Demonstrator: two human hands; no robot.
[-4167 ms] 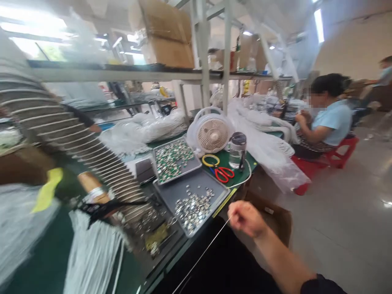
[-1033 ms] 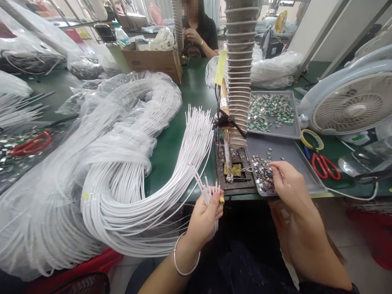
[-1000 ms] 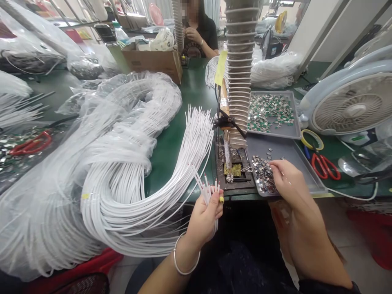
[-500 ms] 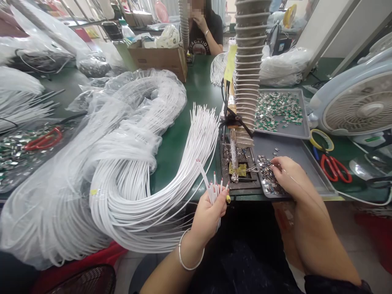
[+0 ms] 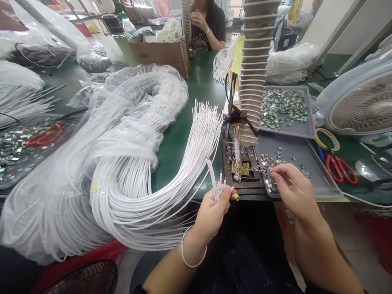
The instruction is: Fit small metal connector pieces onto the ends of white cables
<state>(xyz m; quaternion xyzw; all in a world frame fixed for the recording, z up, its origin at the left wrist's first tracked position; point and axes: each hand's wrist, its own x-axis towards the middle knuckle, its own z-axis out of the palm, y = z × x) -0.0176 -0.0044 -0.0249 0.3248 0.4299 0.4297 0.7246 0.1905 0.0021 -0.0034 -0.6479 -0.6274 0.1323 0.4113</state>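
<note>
FREE: passage is offered by the green bench (image 5: 180, 167) between the white cables (image 5: 122, 204) and the black fixture (image 5: 241, 183) | also by the grey tray (image 5: 324, 183) right of the right hand (image 5: 294, 192) | BLOCKED: rightward travel of the left hand (image 5: 211, 220) is barred by the fixture, farther reach by the ribbed column (image 5: 252, 81)

Glossy white plastic cables (image 5: 128, 192), clear plastic bag (image 5: 92, 87), shiny metal clips (image 5: 269, 163), matt grey tray (image 5: 318, 179), matt cardboard box (image 5: 159, 55)

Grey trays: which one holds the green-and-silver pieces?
The far tray, beside the fan, packed with green-and-silver pieces; the near tray, under the right hand, has only sparse silver ones.
</note>
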